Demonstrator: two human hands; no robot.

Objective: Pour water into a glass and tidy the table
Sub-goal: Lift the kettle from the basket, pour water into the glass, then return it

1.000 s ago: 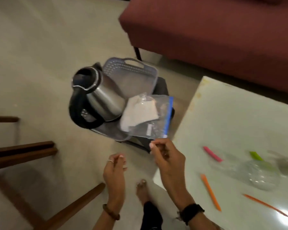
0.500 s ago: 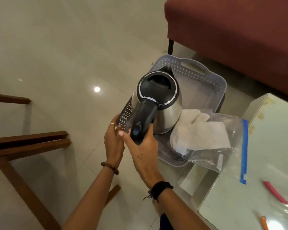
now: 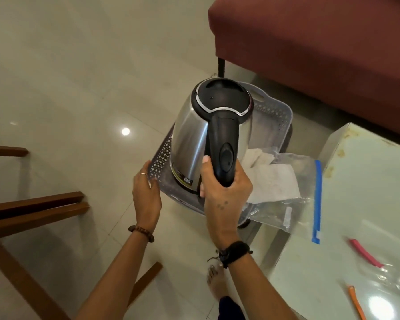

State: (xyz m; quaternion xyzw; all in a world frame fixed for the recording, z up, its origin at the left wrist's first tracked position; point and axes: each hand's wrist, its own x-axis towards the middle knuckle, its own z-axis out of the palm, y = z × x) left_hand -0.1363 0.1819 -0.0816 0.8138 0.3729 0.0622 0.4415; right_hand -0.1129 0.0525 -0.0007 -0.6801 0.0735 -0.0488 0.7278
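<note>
A steel electric kettle [image 3: 194,137] with a black lid and handle hangs slightly above a grey perforated plastic basket [image 3: 273,114] that stands on a low dark stool beside the table. My right hand [image 3: 224,192] is shut on the kettle's black handle. My left hand [image 3: 147,190] presses flat against the basket's near-left wall, fingers spread. A clear zip bag [image 3: 286,204] with a blue seal strip and white paper inside lies half in the basket, half over the table corner. No glass shows in this view.
A pale glass-topped table [image 3: 360,181] fills the right, with a pink strip [image 3: 365,252], an orange strip [image 3: 357,303] and crinkled clear plastic [image 3: 393,280] on it. A maroon sofa [image 3: 321,42] stands behind. Wooden chair legs [image 3: 32,209] are at left. My bare foot [image 3: 217,282] is on the tiled floor.
My right hand let go of the zip bag, took the kettle's handle and raised the kettle upright in the basket. My left hand moved up to the basket's wall.
</note>
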